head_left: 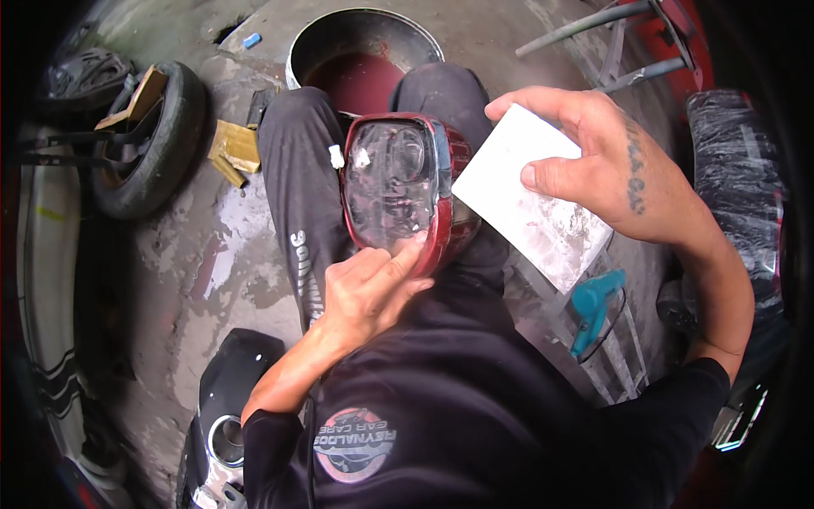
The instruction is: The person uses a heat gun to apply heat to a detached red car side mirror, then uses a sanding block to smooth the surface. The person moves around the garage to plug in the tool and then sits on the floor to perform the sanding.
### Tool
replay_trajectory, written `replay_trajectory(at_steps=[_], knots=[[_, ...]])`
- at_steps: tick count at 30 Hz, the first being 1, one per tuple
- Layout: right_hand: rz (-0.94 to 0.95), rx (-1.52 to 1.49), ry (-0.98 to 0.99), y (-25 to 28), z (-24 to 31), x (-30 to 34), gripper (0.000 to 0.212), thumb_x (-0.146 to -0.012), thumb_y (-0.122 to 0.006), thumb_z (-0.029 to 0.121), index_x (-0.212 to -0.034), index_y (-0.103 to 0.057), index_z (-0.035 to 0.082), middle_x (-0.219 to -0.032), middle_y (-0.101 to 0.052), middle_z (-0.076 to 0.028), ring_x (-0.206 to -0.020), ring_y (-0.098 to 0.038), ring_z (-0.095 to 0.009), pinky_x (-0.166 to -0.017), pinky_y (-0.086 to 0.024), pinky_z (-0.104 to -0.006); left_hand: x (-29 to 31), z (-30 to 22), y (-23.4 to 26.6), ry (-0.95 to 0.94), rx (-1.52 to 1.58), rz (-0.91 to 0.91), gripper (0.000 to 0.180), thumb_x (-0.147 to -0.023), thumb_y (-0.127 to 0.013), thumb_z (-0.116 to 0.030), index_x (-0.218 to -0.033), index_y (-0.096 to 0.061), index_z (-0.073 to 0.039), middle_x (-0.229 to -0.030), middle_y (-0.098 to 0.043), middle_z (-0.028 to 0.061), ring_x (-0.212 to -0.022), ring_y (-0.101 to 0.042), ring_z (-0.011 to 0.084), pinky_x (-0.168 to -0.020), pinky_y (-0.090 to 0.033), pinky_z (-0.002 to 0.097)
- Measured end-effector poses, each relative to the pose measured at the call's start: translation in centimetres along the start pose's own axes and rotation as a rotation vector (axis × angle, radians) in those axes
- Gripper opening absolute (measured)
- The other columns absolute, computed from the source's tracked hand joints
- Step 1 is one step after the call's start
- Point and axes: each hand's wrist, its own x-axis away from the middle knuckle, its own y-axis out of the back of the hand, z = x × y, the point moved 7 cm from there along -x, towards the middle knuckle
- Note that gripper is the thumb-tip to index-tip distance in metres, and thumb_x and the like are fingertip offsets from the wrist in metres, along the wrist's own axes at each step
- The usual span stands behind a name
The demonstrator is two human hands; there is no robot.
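Observation:
A red headlight housing (pixel 442 235) with a clear, smeared lens (pixel 390 182) rests across my lap, between my thighs. Grey-blue tape or filler runs down its right rim. My left hand (pixel 366 288) is at its lower edge, index fingertip on the red rim and thumb just below, the other fingers curled. A little whitish matter shows at that fingertip. In my right hand (pixel 585 144) is a white square board (pixel 530 199), tilted, pinched between the thumb on its face and the fingers behind. Pale smears mark the board's lower part. Its left corner is close beside the housing.
Beyond my knees stands a dark basin (pixel 432 51) of reddish liquid. Left are a wheel (pixel 191 144), cardboard pieces (pixel 234 148) and a black part (pixel 246 352). A teal heat-gun-like tool (pixel 595 305) lies on slats at right; a wrapped black object (pixel 736 195) stands beyond.

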Motion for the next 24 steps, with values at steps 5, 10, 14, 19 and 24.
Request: replay_trajectory(at_steps=[5, 10, 14, 19, 24], knots=[[0.067, 0.093, 0.029, 0.2, 0.9, -1.3, 0.052, -0.083, -0.065, 0.009, -0.132, -0.057, -0.007, -0.102, -0.069, -0.011, -0.094, -0.067, -0.014, -0.084, -0.053, -0.0299, 0.2, 0.2, -0.2, 0.012, 0.011, 0.022, 0.064, -0.075, -0.087, -0.017, -0.134, -0.066, -0.005, -0.063, -0.049, 0.0061, -0.052, -0.048, 0.0216, -0.051, -0.041, 0.035], [0.094, -0.225, -0.008, -0.9, -0.5, -0.9, 0.047, -0.084, -0.065, 0.009, -0.127, -0.06, -0.008, -0.106, -0.07, -0.013, -0.095, -0.068, -0.017, -0.085, -0.053, -0.0304, 0.2, 0.0, 0.0, 0.024, 0.027, 0.002, 0.063, -0.076, -0.086, -0.016, -0.135, -0.066, -0.005, -0.063, -0.05, 0.0065, -0.052, -0.048, 0.0218, -0.051, -0.041, 0.035], [0.046, -0.406, 0.005, -1.5, -1.5, 0.2, 0.048, -0.085, -0.066, 0.008, -0.13, -0.057, -0.009, -0.105, -0.069, -0.011, -0.096, -0.066, -0.014, -0.086, -0.053, -0.0293, -0.1, -0.3, 0.0, 0.038, 0.058, 0.029, 0.064, -0.076, -0.087, -0.015, -0.135, -0.065, -0.004, -0.063, -0.05, 0.0065, -0.052, -0.048, 0.0218, -0.051, -0.041, 0.0347], [0.083, -0.47, -0.051, -2.1, -2.0, 0.4, 0.051, -0.086, -0.069, 0.011, -0.132, -0.056, -0.006, -0.108, -0.069, -0.009, -0.099, -0.066, -0.013, -0.089, -0.052, -0.0286, 0.2, -0.3, 0.1, 0.057, 0.071, 0.018, 0.065, -0.076, -0.086, -0.012, -0.136, -0.064, -0.003, -0.065, -0.052, 0.0073, -0.053, -0.049, 0.0223, -0.052, -0.042, 0.0343], [0.078, -0.582, -0.091, -3.7, -5.0, 0.9, 0.053, -0.084, -0.076, 0.015, -0.13, -0.055, -0.001, -0.107, -0.068, -0.005, -0.1, -0.064, -0.011, -0.09, -0.051, -0.028, 0.0, -0.3, -0.1, 0.073, 0.1, 0.029, 0.064, -0.076, -0.086, -0.009, -0.136, -0.064, -0.002, -0.066, -0.053, 0.0078, -0.053, -0.049, 0.0226, -0.053, -0.042, 0.0339]])
